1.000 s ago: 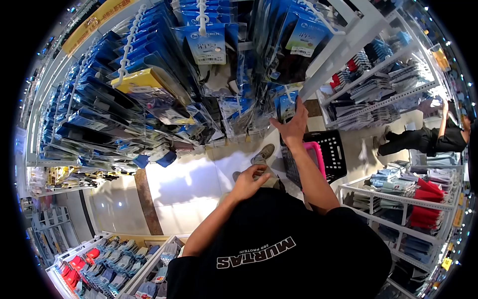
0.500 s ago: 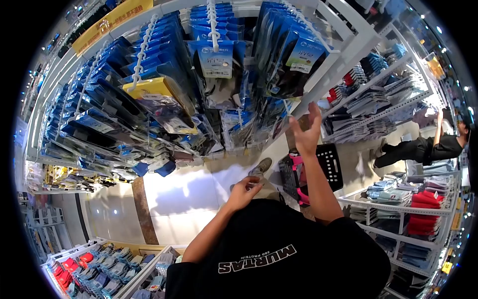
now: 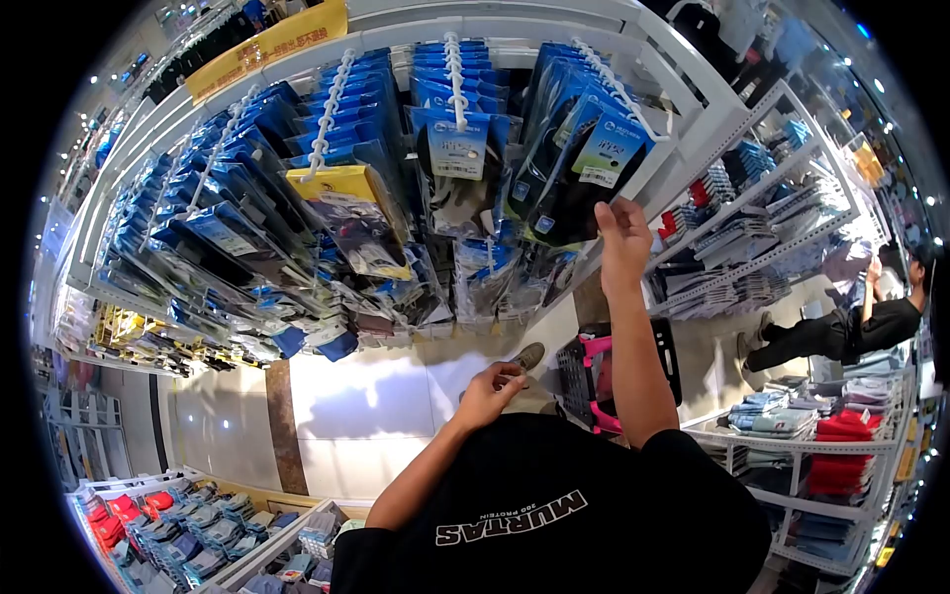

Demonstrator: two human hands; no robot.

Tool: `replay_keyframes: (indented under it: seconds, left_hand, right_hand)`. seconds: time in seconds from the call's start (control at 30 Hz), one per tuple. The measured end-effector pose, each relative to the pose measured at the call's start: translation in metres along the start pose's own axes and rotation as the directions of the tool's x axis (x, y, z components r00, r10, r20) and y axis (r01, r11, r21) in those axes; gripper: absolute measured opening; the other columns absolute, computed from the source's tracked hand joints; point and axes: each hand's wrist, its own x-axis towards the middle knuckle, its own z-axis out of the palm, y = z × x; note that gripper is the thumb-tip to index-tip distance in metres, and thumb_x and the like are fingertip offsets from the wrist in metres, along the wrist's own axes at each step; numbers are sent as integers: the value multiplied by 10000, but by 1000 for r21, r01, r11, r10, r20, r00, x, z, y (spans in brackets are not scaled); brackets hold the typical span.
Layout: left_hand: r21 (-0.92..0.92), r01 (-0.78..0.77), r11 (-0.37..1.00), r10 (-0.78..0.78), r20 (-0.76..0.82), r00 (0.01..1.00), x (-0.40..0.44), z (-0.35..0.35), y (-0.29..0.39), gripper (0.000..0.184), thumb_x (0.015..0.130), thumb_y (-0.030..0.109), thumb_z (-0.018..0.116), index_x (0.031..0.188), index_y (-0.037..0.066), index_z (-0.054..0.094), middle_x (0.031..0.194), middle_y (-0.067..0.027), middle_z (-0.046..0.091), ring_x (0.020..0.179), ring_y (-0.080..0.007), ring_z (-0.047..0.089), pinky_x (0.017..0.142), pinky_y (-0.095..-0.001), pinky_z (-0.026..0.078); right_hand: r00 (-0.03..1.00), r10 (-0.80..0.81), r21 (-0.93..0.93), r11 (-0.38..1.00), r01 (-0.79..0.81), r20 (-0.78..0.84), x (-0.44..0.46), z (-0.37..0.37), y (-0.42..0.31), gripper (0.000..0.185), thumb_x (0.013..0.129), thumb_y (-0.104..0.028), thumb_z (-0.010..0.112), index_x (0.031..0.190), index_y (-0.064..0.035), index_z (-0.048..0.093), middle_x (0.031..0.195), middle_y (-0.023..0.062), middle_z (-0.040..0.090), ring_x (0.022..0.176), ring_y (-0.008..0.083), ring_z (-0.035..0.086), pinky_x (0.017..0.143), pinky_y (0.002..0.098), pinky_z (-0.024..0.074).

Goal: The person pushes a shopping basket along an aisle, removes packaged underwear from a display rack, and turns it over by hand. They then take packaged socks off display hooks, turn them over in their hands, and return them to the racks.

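Note:
My right hand (image 3: 623, 243) is raised to the lower right corner of a hanging clear packet (image 3: 584, 188) with a blue header card and dark contents. Its thumb and curled fingers close on the packet's edge; the fingertips are partly hidden. Low in front of my body is my left hand (image 3: 492, 392), its fingers curled and thumb against them. Whether anything is in it I cannot make out. Left of the gripped packet, another blue-carded packet (image 3: 457, 163) hangs from a white hook (image 3: 454, 84). A yellow-carded packet (image 3: 346, 213) hangs farther left.
A black basket (image 3: 667, 358) with pink parts is below my right forearm. White shelves (image 3: 762, 243) of folded clothes stand to the right, where a person in black (image 3: 851, 332) is in the aisle. Bins of folded items (image 3: 188, 535) lie lower left.
My right hand has gone from open with fingers spread to closed at the packet's edge. The view has shifted slightly, and my left hand keeps its curled pose.

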Motion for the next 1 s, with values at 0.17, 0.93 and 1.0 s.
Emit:
replay_keyframes:
  seconds: [0.17, 0.93, 1.0]
  left_hand:
    - [58, -38, 998, 37, 11, 999, -1, 2, -13, 392, 937, 286, 663, 1186, -13, 612, 1044, -94, 686, 879, -158, 648, 799, -309, 529]
    - [-347, -396, 850, 359, -169, 918, -1, -5, 72, 436, 989, 318, 593, 1290, 9, 534, 938, -49, 656, 856, -109, 615, 748, -293, 516]
    - [-351, -451, 821, 403, -204, 892, 4, -9, 65, 455, 993, 315, 581, 1314, 8, 486, 920, -81, 656, 796, -126, 640, 660, -284, 536]
  right_hand:
    - [999, -40, -15, 999, 40, 25, -7, -11, -13, 175, 893, -93, 727, 999, -44, 596, 846, -46, 538, 777, 37, 474, 696, 195, 381]
    - [690, 449, 161, 761, -628, 567, -116, -17, -19, 440, 1002, -443, 499, 1107, -22, 574, 677, 47, 543, 477, 146, 515, 498, 283, 476]
    - [432, 488, 117, 551, -827, 758, -142, -19, 17, 434, 1003, -439, 476, 1117, -28, 560, 664, 38, 518, 468, 140, 484, 499, 308, 470]
